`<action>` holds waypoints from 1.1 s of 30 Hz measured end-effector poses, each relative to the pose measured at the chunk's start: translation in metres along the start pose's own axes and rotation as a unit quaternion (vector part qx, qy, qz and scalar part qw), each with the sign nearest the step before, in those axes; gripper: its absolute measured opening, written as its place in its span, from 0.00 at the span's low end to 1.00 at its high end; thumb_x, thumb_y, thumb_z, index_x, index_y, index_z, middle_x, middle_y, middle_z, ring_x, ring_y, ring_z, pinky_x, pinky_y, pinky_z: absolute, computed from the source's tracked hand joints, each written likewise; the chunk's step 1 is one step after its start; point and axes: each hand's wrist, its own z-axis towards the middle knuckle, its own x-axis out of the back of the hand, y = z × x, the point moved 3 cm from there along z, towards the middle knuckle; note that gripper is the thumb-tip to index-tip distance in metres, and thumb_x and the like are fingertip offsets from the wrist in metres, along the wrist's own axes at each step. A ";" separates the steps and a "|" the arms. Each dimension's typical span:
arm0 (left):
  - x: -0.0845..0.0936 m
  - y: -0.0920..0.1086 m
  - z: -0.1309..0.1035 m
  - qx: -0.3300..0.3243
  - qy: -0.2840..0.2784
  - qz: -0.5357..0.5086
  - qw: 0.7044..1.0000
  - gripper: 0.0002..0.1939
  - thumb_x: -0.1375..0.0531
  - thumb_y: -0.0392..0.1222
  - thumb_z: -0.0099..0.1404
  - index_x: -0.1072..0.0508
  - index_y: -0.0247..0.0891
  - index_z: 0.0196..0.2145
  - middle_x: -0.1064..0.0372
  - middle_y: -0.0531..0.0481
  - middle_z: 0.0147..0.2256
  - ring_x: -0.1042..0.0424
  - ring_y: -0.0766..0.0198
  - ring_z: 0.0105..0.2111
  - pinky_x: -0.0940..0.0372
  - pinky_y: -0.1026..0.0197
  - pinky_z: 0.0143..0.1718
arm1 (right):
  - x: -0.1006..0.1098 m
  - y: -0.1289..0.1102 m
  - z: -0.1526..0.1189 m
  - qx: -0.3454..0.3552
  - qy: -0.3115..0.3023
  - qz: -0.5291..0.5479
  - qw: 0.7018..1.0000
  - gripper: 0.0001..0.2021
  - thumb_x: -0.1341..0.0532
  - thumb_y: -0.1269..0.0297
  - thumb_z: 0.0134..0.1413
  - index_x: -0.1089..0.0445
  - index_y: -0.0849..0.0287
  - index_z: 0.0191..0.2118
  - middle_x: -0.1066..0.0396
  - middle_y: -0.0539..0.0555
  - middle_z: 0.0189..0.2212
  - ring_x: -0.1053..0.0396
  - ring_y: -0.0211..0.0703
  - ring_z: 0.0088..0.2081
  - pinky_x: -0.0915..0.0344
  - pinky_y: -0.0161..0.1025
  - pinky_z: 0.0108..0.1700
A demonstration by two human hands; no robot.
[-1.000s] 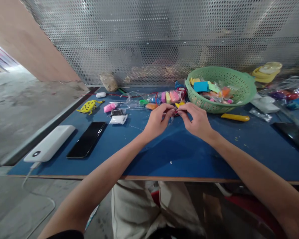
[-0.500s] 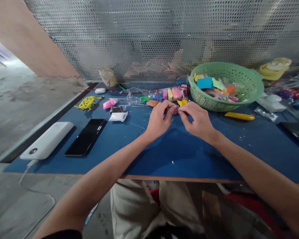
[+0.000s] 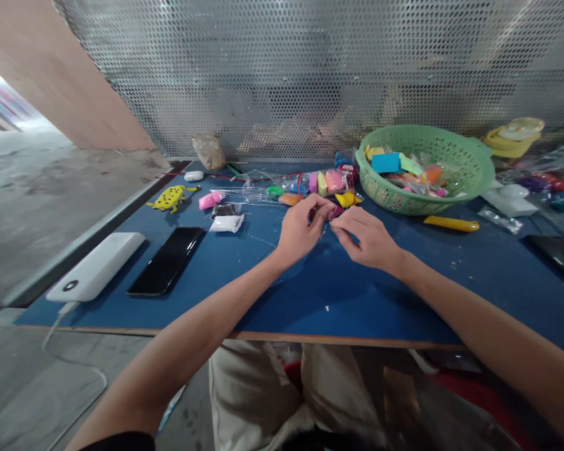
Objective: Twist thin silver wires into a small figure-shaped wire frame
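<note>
Near the middle of the blue table [image 3: 329, 282], my left hand [image 3: 305, 227] and my right hand [image 3: 365, 237] meet fingertip to fingertip. Both are closed in a pinch. A small dark pink piece [image 3: 334, 213] shows between them, and what exactly each hand grips is too small to make out. Just behind the fingers lie a yellow piece [image 3: 348, 199] and an orange packet [image 3: 289, 199]. Further back is a clear bag with pink, purple and yellow clay pieces [image 3: 328, 182].
A green basket [image 3: 470, 181] of packets stands back right, with a yellow-handled tool [image 3: 451, 223] before it. At left lie a black phone [image 3: 167, 262], a white power bank [image 3: 96, 266], a yellow spotted toy [image 3: 172, 198] and a white packet [image 3: 227, 223]. A perforated metal panel [image 3: 272, 81] rises behind.
My right hand has moved slightly left and down, closer to my left hand. The yellow piece behind the fingers shows more fully. The whole view has shifted slightly.
</note>
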 end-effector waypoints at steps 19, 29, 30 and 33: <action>0.004 -0.003 0.004 0.002 -0.102 -0.009 0.995 0.11 0.41 0.45 0.71 0.22 0.38 0.43 0.20 0.48 0.38 0.23 0.63 0.38 0.31 0.60 0.42 | 0.023 0.015 0.000 -0.077 0.030 0.033 0.996 0.06 0.42 0.65 0.66 0.28 0.54 0.41 0.28 0.52 0.33 0.32 0.42 0.35 0.34 0.42 0.40; 0.006 0.004 0.003 0.012 -0.122 -0.114 0.986 0.11 0.40 0.47 0.71 0.21 0.38 0.38 0.21 0.46 0.36 0.23 0.62 0.39 0.28 0.59 0.44 | 0.028 0.031 0.001 -0.069 0.060 0.092 0.992 0.08 0.44 0.65 0.68 0.27 0.52 0.39 0.29 0.51 0.32 0.33 0.42 0.36 0.35 0.44 0.42; 0.006 0.007 0.003 0.011 -0.133 -0.127 0.983 0.11 0.40 0.47 0.70 0.21 0.38 0.38 0.21 0.46 0.36 0.23 0.63 0.38 0.28 0.59 0.44 | 0.028 0.031 0.002 -0.069 0.064 0.103 0.990 0.08 0.43 0.64 0.68 0.27 0.52 0.39 0.29 0.50 0.31 0.33 0.42 0.35 0.35 0.43 0.42; 0.008 0.012 0.001 0.001 -0.167 -0.160 0.973 0.10 0.39 0.46 0.70 0.20 0.39 0.39 0.21 0.46 0.36 0.23 0.63 0.37 0.28 0.59 0.42 | 0.028 0.032 0.002 -0.071 0.069 0.139 0.985 0.08 0.42 0.62 0.67 0.26 0.52 0.37 0.29 0.49 0.30 0.33 0.41 0.35 0.35 0.42 0.41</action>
